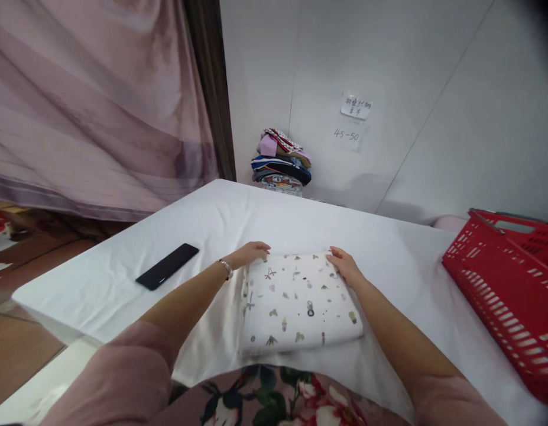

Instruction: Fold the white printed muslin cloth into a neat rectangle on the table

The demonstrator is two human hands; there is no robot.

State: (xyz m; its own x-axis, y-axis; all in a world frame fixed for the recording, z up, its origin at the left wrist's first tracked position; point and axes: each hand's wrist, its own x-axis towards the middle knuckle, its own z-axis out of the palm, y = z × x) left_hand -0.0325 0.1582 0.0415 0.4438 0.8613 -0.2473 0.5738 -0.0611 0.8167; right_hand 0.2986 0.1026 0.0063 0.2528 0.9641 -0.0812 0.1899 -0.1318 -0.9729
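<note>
A folded white cloth (295, 302) printed with small plants and other little figures lies in front of me on the white-covered table. My left hand (251, 253) is closed on its far left corner, and a silvery bracelet circles that wrist. At the far right corner my right hand (344, 266) grips the cloth, fingers over the far edge and thumb on the near side. Parts of the fingertips are hidden at both corners. The folded layers show along the cloth's left and near edges.
A black phone (167, 266) lies left on the table (371, 231). To the right stands a red plastic basket (490, 290). Beyond the far edge rises a stack of folded fabrics (281, 160) against the wall. A pink curtain (100, 106) hangs at left.
</note>
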